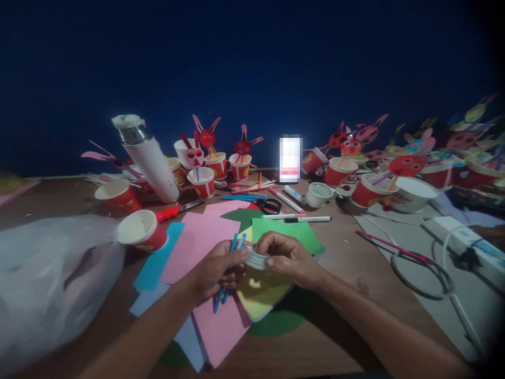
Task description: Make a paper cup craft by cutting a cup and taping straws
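Note:
My left hand (215, 268) grips two blue straws (236, 245) and also pinches one side of a small roll of clear tape (256, 259). My right hand (286, 255) holds the other side of the tape roll with its fingertips. Both hands hover over a spread of coloured paper sheets: pink (197, 239), green (292, 231), yellow (262, 295) and light blue (158, 258), lying on the wooden table (347, 247).
A red paper cup (142, 231) stands left of the sheets, beside a white plastic bag (47, 279). Scissors (268, 204), pens (307, 219), a red-handled knife (173, 211), a tilted white bottle (152, 160) and several cups with paper bunny faces (242, 152) crowd the back. Cables (418, 263) lie at right.

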`<state>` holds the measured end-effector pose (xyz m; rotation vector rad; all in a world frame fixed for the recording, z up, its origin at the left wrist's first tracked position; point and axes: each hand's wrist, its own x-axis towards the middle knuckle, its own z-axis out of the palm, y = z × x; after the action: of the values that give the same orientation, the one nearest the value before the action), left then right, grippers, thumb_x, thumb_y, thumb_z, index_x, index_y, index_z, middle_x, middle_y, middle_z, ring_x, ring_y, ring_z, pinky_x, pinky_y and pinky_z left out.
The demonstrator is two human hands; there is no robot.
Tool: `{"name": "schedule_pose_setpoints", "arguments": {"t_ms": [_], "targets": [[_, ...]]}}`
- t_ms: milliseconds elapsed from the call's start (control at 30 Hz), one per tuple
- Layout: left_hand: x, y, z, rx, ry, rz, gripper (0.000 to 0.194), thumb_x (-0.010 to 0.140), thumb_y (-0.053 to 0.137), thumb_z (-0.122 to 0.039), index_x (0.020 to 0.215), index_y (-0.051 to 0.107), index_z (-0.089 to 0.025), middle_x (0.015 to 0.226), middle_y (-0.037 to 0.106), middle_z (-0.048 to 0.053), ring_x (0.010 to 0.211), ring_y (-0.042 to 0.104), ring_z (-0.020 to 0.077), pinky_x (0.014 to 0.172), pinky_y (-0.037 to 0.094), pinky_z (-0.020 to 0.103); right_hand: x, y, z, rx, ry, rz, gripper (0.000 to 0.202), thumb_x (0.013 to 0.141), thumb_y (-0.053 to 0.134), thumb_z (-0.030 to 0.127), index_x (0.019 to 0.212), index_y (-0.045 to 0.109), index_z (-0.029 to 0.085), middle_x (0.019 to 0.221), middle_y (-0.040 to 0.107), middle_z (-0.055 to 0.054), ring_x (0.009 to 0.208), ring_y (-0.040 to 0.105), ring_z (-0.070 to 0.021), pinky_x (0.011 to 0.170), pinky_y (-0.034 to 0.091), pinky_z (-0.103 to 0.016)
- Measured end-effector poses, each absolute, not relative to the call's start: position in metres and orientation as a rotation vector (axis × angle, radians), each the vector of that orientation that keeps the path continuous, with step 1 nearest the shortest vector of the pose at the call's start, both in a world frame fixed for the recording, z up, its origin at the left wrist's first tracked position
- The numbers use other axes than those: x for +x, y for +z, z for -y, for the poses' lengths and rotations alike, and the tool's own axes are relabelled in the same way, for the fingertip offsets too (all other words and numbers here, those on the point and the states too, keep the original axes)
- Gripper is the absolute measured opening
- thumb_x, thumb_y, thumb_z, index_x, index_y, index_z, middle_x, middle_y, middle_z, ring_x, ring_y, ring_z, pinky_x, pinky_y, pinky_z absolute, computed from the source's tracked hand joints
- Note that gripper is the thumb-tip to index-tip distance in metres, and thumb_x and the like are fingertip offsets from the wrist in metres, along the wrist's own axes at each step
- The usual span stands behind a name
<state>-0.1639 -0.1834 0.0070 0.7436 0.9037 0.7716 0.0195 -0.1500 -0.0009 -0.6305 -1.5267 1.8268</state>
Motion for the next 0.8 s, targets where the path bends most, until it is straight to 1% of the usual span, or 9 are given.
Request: {"name": "schedule_pose_setpoints", "arguments": {"t_ms": [200,333,467,533,667,800], "targets": [[-0.159,0.0086,0.1841,0.782,0.808,-0.924,0.024,0.073,0.061,-0.036,0.08,0.052,-0.014,0.047,0.034,-0.009,0.037,0.018,0.0003,0.035,0.014,0.014,0.017,-0.0046,0.1504,-0.689,1.764,1.552,0.021,0.071,0.062,0.034,0.078,0.051,0.017,0.07,0.05,0.002,0.059,0.044,-0.0094,0.054,0.037,-0.02],[-0.1565,0.0076,0.1835,0.809,0.823,-0.958,0.026,0.074,0.06,-0.038,0.08,0.052,-0.015,0.047,0.032,-0.009,0.037,0.019,0.0007,0.034,0.014,0.015,0.0151,-0.0041,0.1515,-0.769,1.691,1.598,0.018,0.07,0.06,0.032,0.074,0.049,0.017,0.066,0.048,0.002,0.057,0.043,-0.0091,0.053,0.036,-0.02],[-0.1555,0.0053,0.1837,0.84,0.849,-1.014,0.026,0.073,0.061,-0.039,0.075,0.05,-0.015,0.049,0.032,-0.009,0.037,0.019,0.0009,0.035,0.013,0.015,0.0148,-0.0009,0.1526,-0.877,1.578,1.737,0.016,0.071,0.058,0.029,0.08,0.053,0.017,0.068,0.051,0.002,0.059,0.044,-0.01,0.055,0.038,-0.021],[-0.1552,0.0049,0.1842,0.847,0.853,-1.025,0.027,0.072,0.061,-0.04,0.076,0.05,-0.015,0.05,0.032,-0.009,0.038,0.02,0.0011,0.035,0.014,0.015,0.0157,0.0007,0.1522,-0.892,1.547,1.793,0.015,0.073,0.056,0.028,0.081,0.054,0.016,0.069,0.052,0.001,0.061,0.045,-0.0107,0.057,0.039,-0.021],[-0.1555,0.006,0.1844,0.867,0.859,-1.025,0.029,0.072,0.061,-0.042,0.078,0.05,-0.016,0.052,0.032,-0.008,0.039,0.021,0.0019,0.035,0.015,0.016,0.018,0.0034,0.1505,-0.841,1.49,1.856,0.012,0.073,0.056,0.027,0.079,0.055,0.016,0.072,0.054,0.0,0.065,0.048,-0.0122,0.061,0.04,-0.023],[-0.1575,0.0064,0.1831,0.863,0.846,-1.007,0.028,0.074,0.059,-0.042,0.079,0.049,-0.016,0.051,0.03,-0.009,0.039,0.02,0.0019,0.036,0.014,0.016,0.0194,0.0043,0.1489,-0.792,1.526,1.819,0.015,0.071,0.056,0.027,0.08,0.055,0.015,0.074,0.054,-0.001,0.067,0.048,-0.013,0.061,0.039,-0.023]]}}
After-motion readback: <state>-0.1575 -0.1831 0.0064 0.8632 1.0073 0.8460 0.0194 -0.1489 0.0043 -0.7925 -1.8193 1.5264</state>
